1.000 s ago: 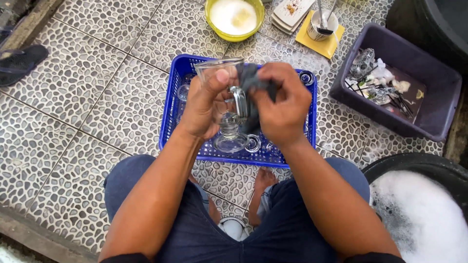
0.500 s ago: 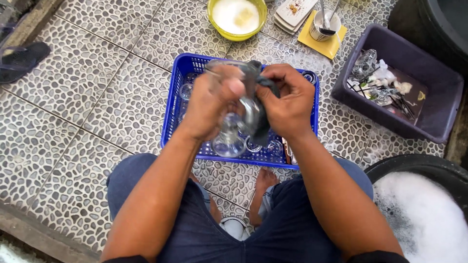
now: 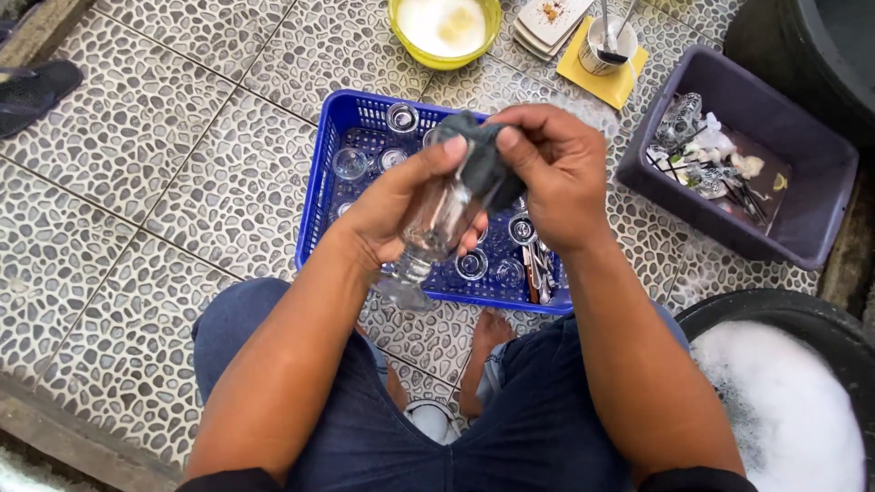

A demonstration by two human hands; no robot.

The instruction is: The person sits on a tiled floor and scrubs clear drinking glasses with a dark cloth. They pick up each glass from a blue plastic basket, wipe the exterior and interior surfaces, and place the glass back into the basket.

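Glass (image 3: 436,223) now tilted, hands gripping, above basket (image 3: 321,187)

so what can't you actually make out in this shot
Head view only:
- Mouth of the clear glass: hidden by the dark cloth and right hand.
- Left hand palm: turned away.
- Black tub: cut off by the frame edge.
- Items in the purple bin: too small.

Daylight falls on a pebble-patterned tile floor (image 3: 182,173) with a raised concrete edge (image 3: 55,428) along its lower left.
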